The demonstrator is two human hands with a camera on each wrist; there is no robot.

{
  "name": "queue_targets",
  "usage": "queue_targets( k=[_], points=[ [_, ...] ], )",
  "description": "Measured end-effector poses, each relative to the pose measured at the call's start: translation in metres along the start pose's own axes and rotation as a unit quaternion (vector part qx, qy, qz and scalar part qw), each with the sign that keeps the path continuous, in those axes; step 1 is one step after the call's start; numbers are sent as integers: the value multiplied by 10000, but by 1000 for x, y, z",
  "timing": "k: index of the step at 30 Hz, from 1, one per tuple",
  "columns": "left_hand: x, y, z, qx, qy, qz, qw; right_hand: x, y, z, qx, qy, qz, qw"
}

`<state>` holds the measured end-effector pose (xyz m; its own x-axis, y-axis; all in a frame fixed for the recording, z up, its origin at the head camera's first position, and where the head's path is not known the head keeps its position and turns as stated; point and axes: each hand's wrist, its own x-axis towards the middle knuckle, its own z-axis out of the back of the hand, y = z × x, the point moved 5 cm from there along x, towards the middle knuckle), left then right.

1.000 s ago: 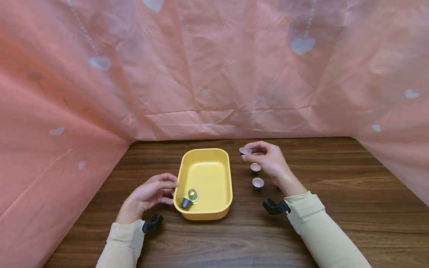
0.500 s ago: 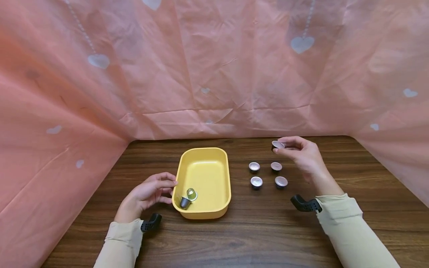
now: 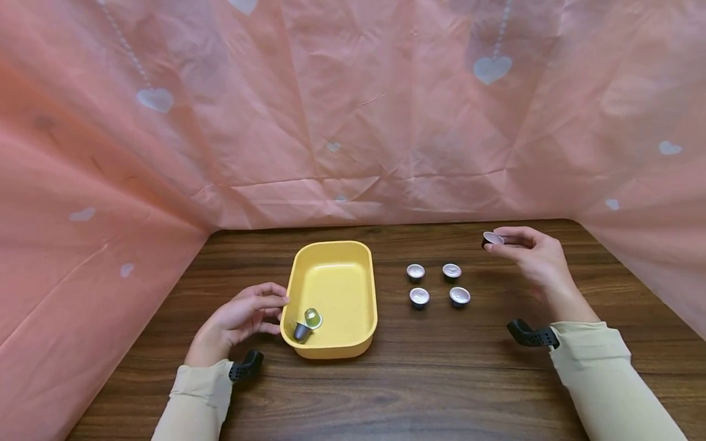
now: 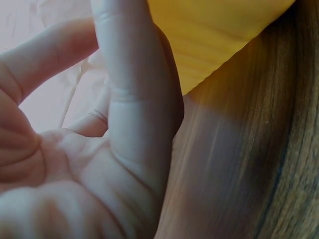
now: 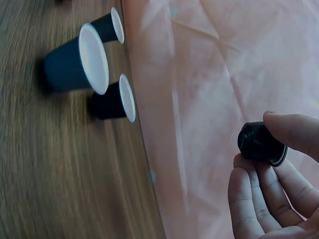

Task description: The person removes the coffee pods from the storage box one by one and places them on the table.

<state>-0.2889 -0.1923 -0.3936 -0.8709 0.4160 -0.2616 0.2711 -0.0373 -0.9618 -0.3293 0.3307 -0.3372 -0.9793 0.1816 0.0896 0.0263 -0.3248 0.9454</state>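
Placement is the step in hand, judging by the layout: the right hand pinches a dark capsule between thumb and fingertips, foil face outward, held above the worktop just beyond and to the right of four capsules standing foil-up in a two-by-two block. The wrist view shows the pinch plainly, the capsule's dark body clear of the wood. The left hand lies with relaxed, straight fingers touching the near left wall of the yellow tray, gripping nothing. Inside the tray, at its near left corner, lie a green capsule and a grey capsule, touching. The next move probably calls for lowering the held capsule foil-up beside the block, in line with its far row, without knocking its neighbours.
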Motion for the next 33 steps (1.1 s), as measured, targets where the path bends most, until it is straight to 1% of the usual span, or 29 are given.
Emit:
queue_targets(
  k=[5, 12, 19, 27, 33],
  points=[
    [1, 0, 0, -5, 22, -14, 10000, 5, -12, 2, 9, -21, -70, 10000],
    [0, 1, 1, 29, -55, 30, 10000, 9, -31, -5, -149, 152, -118, 9997],
    [0, 2, 0, -5, 11, -2, 10000, 14, -47, -11, -420, 259, -170, 9986],
    [-1, 1, -1, 4, 5, 5, 10000, 16, -54, -15, -782, 412, -115, 9960],
    [-1, 0, -1, -54, 17, -7, 10000, 15, -58, -14, -1130, 392, -154, 9927]
  ],
)
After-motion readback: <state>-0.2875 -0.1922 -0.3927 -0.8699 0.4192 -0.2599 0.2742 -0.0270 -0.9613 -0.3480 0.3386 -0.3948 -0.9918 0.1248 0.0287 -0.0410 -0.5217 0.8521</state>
